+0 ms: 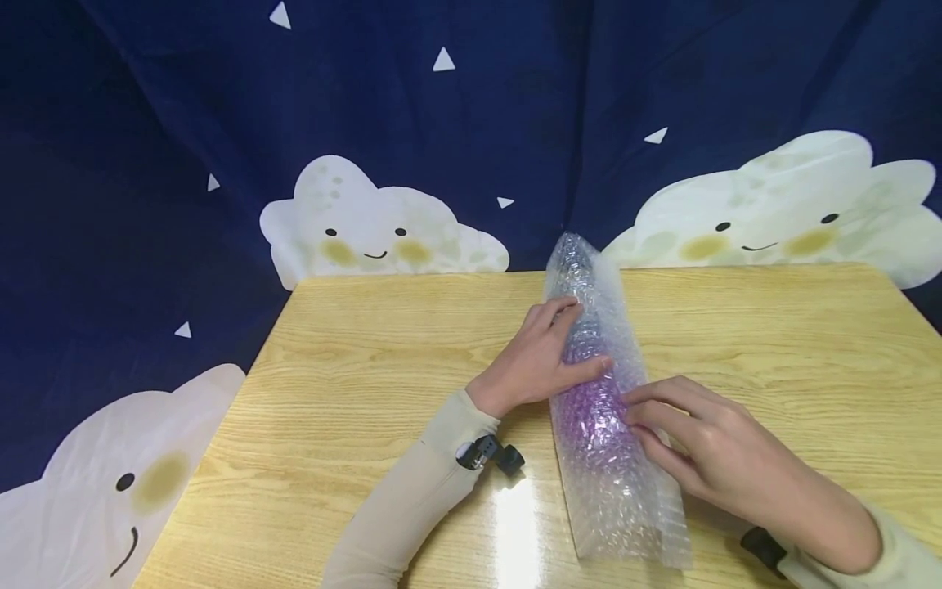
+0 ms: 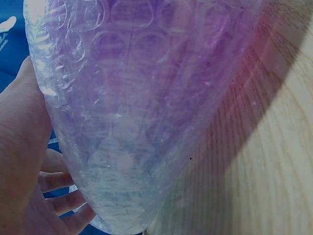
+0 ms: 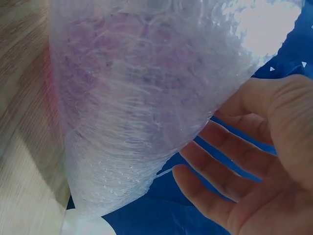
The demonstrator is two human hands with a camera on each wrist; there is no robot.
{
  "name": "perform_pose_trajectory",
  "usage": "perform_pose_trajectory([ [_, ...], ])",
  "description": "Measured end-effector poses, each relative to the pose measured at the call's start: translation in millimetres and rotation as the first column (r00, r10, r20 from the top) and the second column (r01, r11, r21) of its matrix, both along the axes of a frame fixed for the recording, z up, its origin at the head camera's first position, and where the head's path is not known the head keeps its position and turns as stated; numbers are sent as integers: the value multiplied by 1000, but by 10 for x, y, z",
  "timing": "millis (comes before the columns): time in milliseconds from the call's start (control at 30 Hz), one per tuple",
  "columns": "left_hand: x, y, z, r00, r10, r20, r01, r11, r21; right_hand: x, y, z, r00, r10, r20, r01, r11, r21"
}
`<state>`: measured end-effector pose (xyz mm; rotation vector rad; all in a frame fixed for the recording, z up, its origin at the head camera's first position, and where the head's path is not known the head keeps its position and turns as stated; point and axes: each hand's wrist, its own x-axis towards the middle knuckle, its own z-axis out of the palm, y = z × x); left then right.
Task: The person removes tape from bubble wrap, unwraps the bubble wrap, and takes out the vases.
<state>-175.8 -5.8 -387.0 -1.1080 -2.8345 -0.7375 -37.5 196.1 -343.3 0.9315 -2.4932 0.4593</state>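
A long object (image 1: 589,409) wrapped in clear bubble wrap (image 1: 625,515) lies lengthwise on the wooden table, showing purple in its middle and pale blue toward its narrow far end. My left hand (image 1: 545,352) rests on it, thumb across the purple part and fingers farther up. In the left wrist view, those fingers (image 2: 66,200) lie along the wrap's side. At the near right, my right hand (image 1: 699,442) pinches the wrap's edge between thumb and fingertips. The right wrist view shows its other fingers (image 3: 205,161) spread along that edge. The wrapped object's exact kind is hidden.
The wooden table (image 1: 383,352) extends to both sides. Behind it hangs a dark blue curtain (image 1: 456,123) with printed clouds and small white triangles. A black wrist strap piece (image 1: 489,454) sits at the left sleeve, another (image 1: 761,550) by the right wrist.
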Motion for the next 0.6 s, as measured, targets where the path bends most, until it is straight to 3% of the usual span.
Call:
perform_pose_trajectory([
  [600, -1, 0, -16, 1000, 0, -2, 0, 1000, 13, -26, 7, -14, 999, 30, -10, -31, 999, -41],
])
